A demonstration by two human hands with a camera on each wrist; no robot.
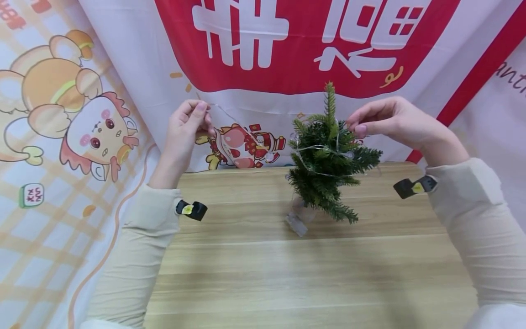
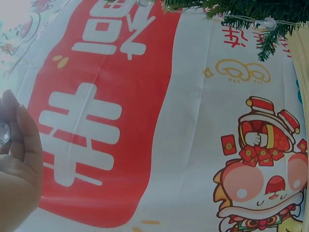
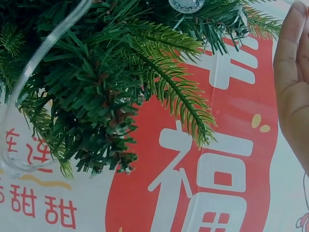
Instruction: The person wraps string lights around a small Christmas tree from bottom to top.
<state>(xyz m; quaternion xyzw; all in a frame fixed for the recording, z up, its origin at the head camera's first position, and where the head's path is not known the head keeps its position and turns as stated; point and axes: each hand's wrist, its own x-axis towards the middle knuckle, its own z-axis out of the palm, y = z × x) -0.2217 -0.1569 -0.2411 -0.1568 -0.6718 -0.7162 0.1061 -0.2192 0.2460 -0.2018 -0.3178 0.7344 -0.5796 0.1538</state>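
Note:
A small artificial Christmas tree stands on the table, with a clear string of lights wound round its branches. My left hand, left of the tree, pinches the free stretch of the string, which runs through the air towards the tree. At the tree's upper right, my right hand has thumb and fingers drawn together at the string beside the branches; the exact contact is small and partly hidden. A clear round bulb shows among the branches in the right wrist view. The tree's foot looks pale and blurred.
The wooden table reaches back to a white cloth with a red printed panel. Another printed cloth hangs along the left side. Black straps sit by both sleeve cuffs.

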